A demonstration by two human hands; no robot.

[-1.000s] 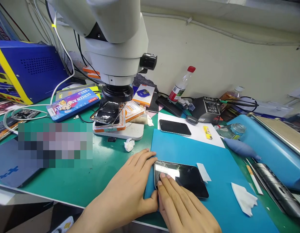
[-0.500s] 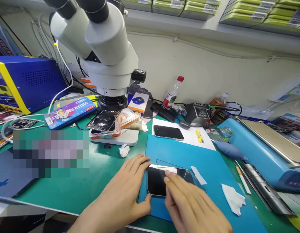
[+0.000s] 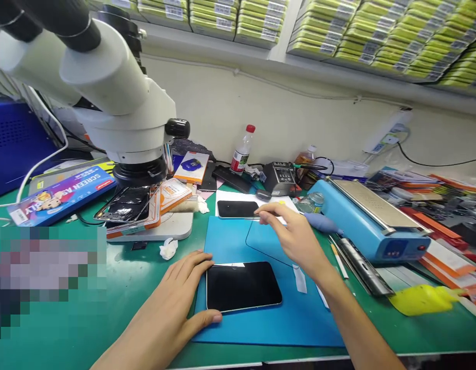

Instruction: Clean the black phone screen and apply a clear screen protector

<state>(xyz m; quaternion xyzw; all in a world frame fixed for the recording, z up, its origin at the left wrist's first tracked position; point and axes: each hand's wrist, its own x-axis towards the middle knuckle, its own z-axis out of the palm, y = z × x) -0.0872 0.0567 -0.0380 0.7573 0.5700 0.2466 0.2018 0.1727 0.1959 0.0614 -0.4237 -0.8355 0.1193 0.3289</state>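
Observation:
A phone with a dark screen [image 3: 243, 287] lies face up on the blue mat [image 3: 261, 329]. My left hand [image 3: 180, 298] grips its left end, fingers at the far corner and thumb at the near one. Above the mat, beyond the phone, my right hand [image 3: 295, 236] pinches a clear screen protector [image 3: 263, 239] with a thin black border by its far edge. The protector hangs tilted, apart from the phone, partly hidden by the hand. Near its lower corner is a white paper strip [image 3: 299, 279].
A microscope [image 3: 122, 118] stands at the back left, with opened phone parts [image 3: 128, 203] on its base. Another phone [image 3: 237, 209] rests on white paper behind the mat. At the right are a blue machine [image 3: 361, 226], a silver tool [image 3: 365, 267] and a yellow bottle [image 3: 421, 299].
My right hand has lifted the screen protector off the phone and carried it away toward the back of the mat. My left hand stays at the phone's left end. The view has shifted right.

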